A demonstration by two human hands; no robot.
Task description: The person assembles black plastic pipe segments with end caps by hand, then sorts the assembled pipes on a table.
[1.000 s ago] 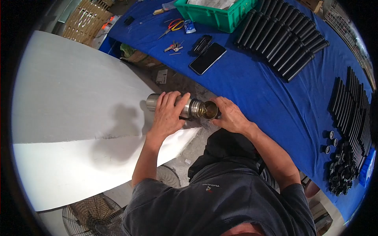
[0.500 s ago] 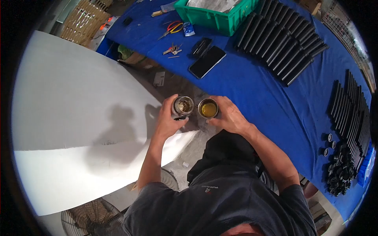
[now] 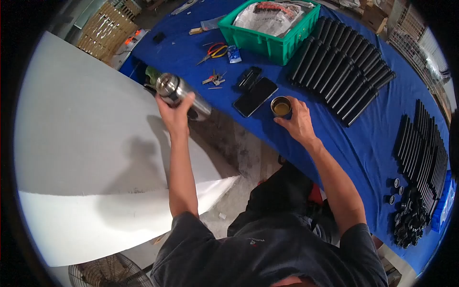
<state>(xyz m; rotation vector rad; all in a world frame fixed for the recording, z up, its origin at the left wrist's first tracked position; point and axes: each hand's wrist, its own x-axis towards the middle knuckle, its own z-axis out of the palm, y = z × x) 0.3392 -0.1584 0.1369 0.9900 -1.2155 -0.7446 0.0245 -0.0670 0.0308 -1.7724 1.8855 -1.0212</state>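
A steel thermos flask (image 3: 201,106) is tilted over the near-left edge of the blue-covered table, its neck pointing up and left. My left hand (image 3: 174,115) is wrapped round its body. In my right hand (image 3: 301,123) is a small round metal cup (image 3: 281,106) of amber liquid, held upright between thumb and fingers. Just left of the cup lies a black phone (image 3: 256,96), and a black object (image 3: 249,78) rests beside the phone. A bunch of keys (image 3: 214,78) lies between flask and phone.
Red-and-yellow-handled scissors (image 3: 214,52) and a blue packet (image 3: 234,54) lie farther back. Behind them stands a green crate (image 3: 267,50). Rows of black tubes (image 3: 342,67) cover the right side, with small black parts (image 3: 410,217) nearer. A large white panel (image 3: 86,134) borders the left.
Both hands have moved forward and apart. The thermos has swung left and tilted to show its side; the cup has moved right, over the blue cloth beside the phone.
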